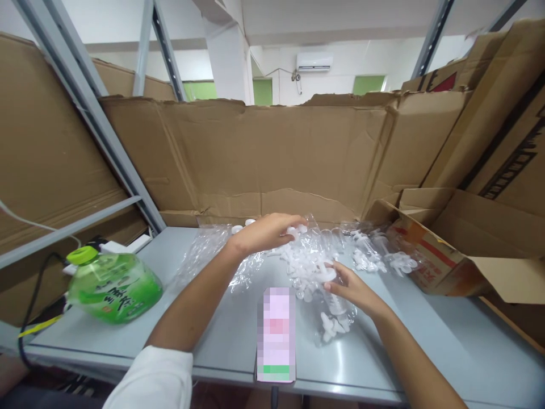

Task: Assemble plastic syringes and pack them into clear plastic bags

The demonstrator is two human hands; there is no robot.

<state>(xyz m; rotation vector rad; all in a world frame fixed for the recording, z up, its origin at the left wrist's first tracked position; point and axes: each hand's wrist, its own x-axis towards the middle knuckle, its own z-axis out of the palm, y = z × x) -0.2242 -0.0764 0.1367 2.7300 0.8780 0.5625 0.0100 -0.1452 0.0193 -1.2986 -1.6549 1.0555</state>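
A: What is the left hand [266,234] doing?

B: It's arching over a heap of white plastic pieces [304,264], fingers half curled. I can't tell whether it's holding any of them.

A: And the right hand [351,289]?

B: It's grasping a white piece, with the fingers closing on it just above a clear bag [336,318]. The two hands are working close together, a little apart.

A: Where are the pieces sitting?

B: Most are lying loose in the middle of the table [395,355], on and among crumpled clear plastic [208,250]. A smaller cluster is spreading toward the right, near a torn box [430,255].

A: How much is in the bag?

B: Only a few pieces are showing inside it, down at its lower end. The bulk is staying out on the table, so the loose heap is far larger than the bagged share.

A: Anything else nearby?

B: A phone [276,335] is lying face up by the table's front edge, and a green jug [113,287] is resting on its side at the left.
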